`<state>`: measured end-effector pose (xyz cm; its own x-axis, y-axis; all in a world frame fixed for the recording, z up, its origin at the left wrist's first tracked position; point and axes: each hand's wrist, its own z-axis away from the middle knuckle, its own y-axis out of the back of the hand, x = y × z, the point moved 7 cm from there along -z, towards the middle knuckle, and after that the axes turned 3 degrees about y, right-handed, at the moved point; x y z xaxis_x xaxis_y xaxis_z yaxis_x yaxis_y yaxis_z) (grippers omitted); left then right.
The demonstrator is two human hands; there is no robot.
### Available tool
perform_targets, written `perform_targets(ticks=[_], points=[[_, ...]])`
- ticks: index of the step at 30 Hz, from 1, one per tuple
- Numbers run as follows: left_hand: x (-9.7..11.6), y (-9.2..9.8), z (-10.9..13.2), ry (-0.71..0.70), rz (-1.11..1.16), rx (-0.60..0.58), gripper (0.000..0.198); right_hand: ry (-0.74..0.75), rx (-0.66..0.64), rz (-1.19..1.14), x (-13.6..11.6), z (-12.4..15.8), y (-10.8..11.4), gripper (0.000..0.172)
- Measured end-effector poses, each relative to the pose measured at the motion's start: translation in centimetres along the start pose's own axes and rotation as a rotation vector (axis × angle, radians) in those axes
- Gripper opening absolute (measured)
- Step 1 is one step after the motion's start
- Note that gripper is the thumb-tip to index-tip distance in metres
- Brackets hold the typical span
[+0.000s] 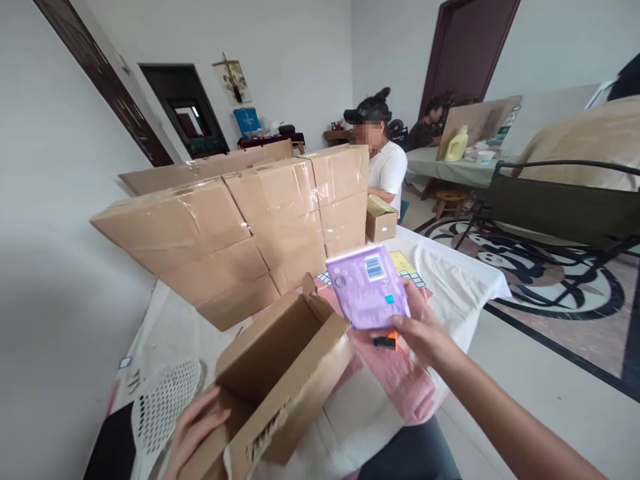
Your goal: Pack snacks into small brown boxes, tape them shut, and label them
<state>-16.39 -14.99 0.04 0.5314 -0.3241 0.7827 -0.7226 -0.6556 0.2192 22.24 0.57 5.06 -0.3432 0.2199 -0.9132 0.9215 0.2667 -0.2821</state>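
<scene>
My right hand (420,327) pinches a flat purple packet (367,293) by its lower right corner, thumb in front. A white barcode label and a small teal square show on the packet, tilted beside the far end of an open cardboard box (300,390). That long box appears empty inside, and its near rim is gripped by my left hand (200,423), fingers bent over the edge. Under the packet lies a small orange-and-black object (387,342), partly covered, on a pink cloth (400,383).
Tall taped cardboard panels (265,227) stand across the table behind the box. A white mesh item (167,400) lies at left. Past the panels are a small carton (381,223) and a person in white (393,170). A folding chair (565,210) stands at right.
</scene>
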Motion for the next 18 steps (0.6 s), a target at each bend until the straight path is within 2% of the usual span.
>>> perform_targets(ticks=[3, 6, 9, 12, 15, 18], points=[[-1.1, -4.6, 0.0, -0.084, 0.127, 0.026, 0.012, 0.292, 0.010, 0.334, -4.2, -1.4, 0.3, 0.073], [-2.9, -7.6, -0.6, -0.070, 0.238, 0.009, 0.013, 0.484, -0.060, 0.692, -6.9, -1.7, -1.3, 0.081], [-3.2, -8.9, -0.8, -0.100, 0.265, -0.081, 0.021, 0.621, -0.143, 0.927, -9.2, -1.9, -3.3, 0.083], [-2.9, -9.4, -0.6, -0.133, 0.277, -0.125, 0.028, 0.749, -0.234, 1.006, -11.0, -2.4, -5.1, 0.087], [-3.3, -10.1, -0.4, -0.111, 0.268, -0.134, 0.034, 0.825, -0.450, 1.090, -9.8, -2.9, -7.1, 0.082], [-3.8, -10.6, -0.4, -0.081, 0.266, -0.136, 0.036, 0.879, -0.725, 1.241, -5.7, -2.7, -8.7, 0.060]])
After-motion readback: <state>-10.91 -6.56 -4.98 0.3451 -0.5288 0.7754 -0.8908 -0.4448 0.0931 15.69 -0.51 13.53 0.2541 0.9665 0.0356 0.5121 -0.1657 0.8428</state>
